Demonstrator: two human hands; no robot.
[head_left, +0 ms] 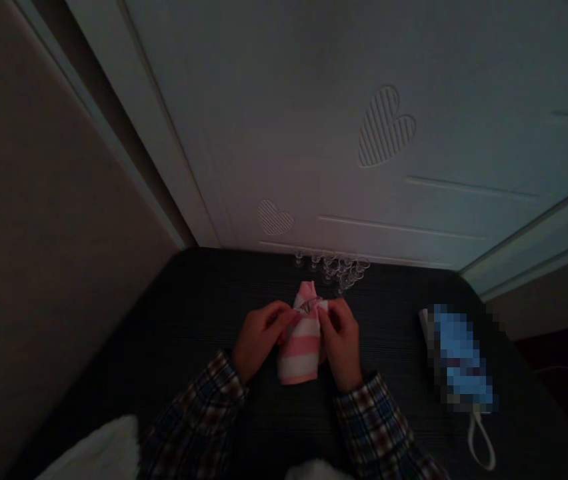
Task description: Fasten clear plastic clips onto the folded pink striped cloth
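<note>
A pink-and-white striped cloth (pixel 299 347) hangs between my hands above the dark tabletop. My left hand (pixel 260 337) pinches its left side, thumb and fingers pressed together. On the other side, my right hand (pixel 343 343) grips the cloth with bent fingers. At the cloth's upper part, between the fingertips, shows a small clear piece (pixel 309 305), perhaps a little glass; the cloth and fingers cover much of it. Just beyond stand several small clear stemmed glasses (pixel 339 270), clustered near the table's back edge.
The dark table (pixel 179 327) meets a white panel (pixel 289 133) with raised hearts. At the right lies a blurred blue object (pixel 459 353) with a white strap loop (pixel 481 443). White fabric (pixel 99 453) is at the lower left.
</note>
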